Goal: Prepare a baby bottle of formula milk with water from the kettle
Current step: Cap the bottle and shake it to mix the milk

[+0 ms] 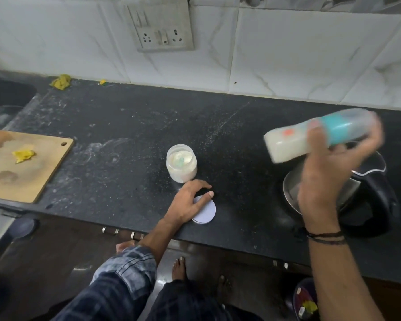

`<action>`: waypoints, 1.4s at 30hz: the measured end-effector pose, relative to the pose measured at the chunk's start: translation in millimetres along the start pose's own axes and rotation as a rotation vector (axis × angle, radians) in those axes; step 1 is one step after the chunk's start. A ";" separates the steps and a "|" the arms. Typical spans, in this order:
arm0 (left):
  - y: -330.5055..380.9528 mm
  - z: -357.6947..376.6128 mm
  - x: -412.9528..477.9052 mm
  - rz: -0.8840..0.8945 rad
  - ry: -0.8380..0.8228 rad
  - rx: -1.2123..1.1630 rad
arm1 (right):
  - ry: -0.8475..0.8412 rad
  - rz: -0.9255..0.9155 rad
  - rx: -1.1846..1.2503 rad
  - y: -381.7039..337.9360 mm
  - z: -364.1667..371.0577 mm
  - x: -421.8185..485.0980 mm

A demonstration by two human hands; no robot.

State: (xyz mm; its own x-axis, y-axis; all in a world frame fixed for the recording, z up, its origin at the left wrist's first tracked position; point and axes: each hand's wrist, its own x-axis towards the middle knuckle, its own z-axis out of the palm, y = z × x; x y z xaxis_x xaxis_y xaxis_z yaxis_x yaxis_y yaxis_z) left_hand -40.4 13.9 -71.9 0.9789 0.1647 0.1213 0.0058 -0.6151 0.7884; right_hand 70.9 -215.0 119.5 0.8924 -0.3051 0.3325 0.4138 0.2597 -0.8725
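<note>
Head view: right hand [333,172] fingers clamp the blurred, capped teal-collared baby bottle [320,134] of white milk, tilted above the open black kettle [366,200]. Left hand [190,202] fingers spread on the formula jar's white lid [206,212]. Filling looks done; mixing remains.

The black speckled stone surface [130,126] lies bare between the pale wooden cutting board [26,167] at left and the open clear plastic jar of white powder [181,166]. Right of the jar, more bare room reaches the black and steel kettle [357,195]. The flat white round lid [206,213] lies near the front edge.
</note>
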 end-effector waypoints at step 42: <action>-10.8 4.5 0.3 -0.027 -0.018 -0.013 | 0.170 0.048 -0.101 14.2 0.5 -48.2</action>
State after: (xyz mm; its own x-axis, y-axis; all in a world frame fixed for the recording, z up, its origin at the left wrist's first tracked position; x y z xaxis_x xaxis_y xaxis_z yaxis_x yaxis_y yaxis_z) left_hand -39.2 17.1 -83.1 0.9819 0.1670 0.0893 0.0295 -0.6008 0.7989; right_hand 33.9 -196.1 91.2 0.8640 -0.4468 0.2322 0.3439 0.1866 -0.9203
